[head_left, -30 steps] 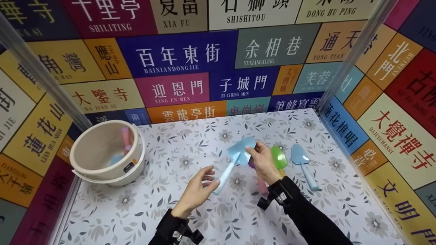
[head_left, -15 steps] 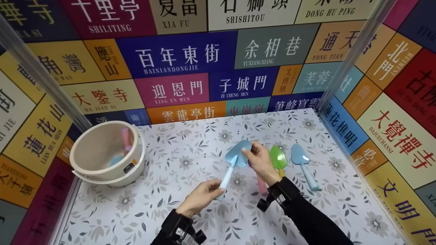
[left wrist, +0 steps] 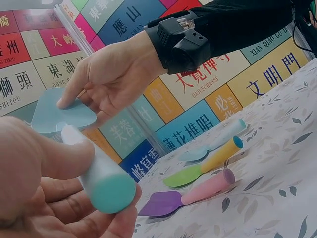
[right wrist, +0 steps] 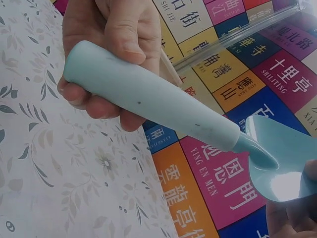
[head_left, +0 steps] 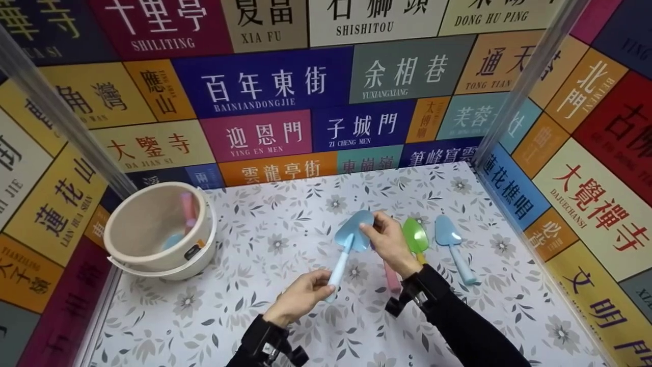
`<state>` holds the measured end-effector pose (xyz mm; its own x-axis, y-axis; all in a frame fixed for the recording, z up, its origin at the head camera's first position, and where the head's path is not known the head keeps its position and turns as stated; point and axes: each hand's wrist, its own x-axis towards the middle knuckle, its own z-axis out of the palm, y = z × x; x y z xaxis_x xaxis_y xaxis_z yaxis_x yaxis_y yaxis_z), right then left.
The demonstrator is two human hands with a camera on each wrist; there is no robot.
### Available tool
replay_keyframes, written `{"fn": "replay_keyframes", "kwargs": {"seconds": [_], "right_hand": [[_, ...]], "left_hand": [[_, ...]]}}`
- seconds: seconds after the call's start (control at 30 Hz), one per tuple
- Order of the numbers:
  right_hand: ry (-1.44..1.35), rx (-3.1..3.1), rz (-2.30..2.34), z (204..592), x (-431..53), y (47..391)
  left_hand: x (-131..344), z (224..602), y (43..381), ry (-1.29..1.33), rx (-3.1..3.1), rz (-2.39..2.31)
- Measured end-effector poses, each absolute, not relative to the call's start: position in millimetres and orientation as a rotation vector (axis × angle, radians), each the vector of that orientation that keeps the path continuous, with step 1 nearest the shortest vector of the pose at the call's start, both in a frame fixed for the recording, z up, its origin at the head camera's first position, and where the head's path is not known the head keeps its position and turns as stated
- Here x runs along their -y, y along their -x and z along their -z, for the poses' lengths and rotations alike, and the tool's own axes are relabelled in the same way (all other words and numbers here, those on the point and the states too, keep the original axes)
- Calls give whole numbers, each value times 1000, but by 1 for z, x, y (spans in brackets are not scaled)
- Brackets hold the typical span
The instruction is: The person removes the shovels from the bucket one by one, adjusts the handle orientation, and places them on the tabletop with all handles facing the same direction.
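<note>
Both hands hold a light-blue toy trowel (head_left: 342,260) above the table. My left hand (head_left: 303,295) grips the end of its handle (right wrist: 153,96), thumb on one side and fingers on the other. At the blade (left wrist: 62,111), my right hand (head_left: 391,242) pinches the edge between thumb and fingers. Under and beside the right hand lie a purple trowel with a pink handle (left wrist: 208,188), a green trowel with a yellow handle (head_left: 416,235), and another blue trowel (head_left: 449,232). In the head view the purple blade is hidden by the right hand.
Nested beige and white buckets (head_left: 153,260) stand at the table's left. Inside them are a pink handle (head_left: 188,206) and a light-blue piece (head_left: 173,240). Colourful printed panels (head_left: 265,81) wall the back and sides of the floral-covered table (head_left: 244,316).
My left hand has moved from loosely beside the handle end to a grip on it. The trowel has swung slightly more upright and shifted a little left, with the right hand still on its blade.
</note>
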<state>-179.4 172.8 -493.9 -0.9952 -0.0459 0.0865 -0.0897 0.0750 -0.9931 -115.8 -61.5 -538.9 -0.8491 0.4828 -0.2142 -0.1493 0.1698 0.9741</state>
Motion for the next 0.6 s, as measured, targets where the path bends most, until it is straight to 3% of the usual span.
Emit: {"fn": "replay_keyframes", "kwargs": {"seconds": [0.3, 0.6], "right_hand": [[-279, 2359, -2036, 479, -174, 178], [-205, 2357, -1981, 488, -164, 168]], "left_hand": [[57, 543, 114, -327, -1967, -1862], [40, 544, 112, -206, -1998, -2101]]}}
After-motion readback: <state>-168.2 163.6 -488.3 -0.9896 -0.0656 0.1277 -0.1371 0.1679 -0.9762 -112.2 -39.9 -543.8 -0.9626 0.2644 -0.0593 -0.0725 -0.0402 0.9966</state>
